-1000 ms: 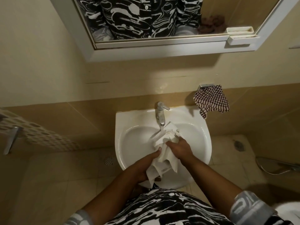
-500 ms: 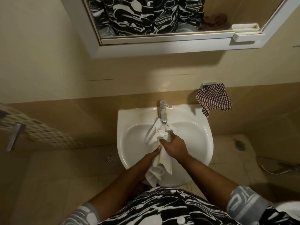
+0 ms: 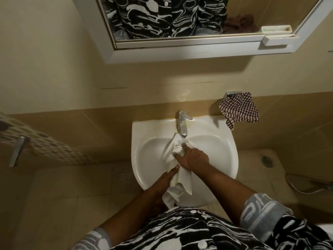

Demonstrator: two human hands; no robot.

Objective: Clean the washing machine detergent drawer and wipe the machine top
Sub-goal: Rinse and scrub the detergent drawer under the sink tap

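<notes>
Your right hand [image 3: 193, 158] grips the twisted white cloth [image 3: 183, 179], left hand [image 3: 162, 183] holds its tail, tap [image 3: 182, 123] just beyond

A white sink [image 3: 144, 127] is sitting against the tiled wall, with a chrome tap [image 3: 182, 123] standing at its back rim. A checked cloth [image 3: 239, 109] is hanging from a metal holder [image 3: 232, 93] just right of the sink. A mirror [image 3: 180, 18] is hanging above, and a round floor drain [image 3: 122, 175] is lying left of the sink.

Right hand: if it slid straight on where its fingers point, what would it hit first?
The cloth the right hand grips; past that, probably the sink wall by the tap; depth unclear.
</notes>
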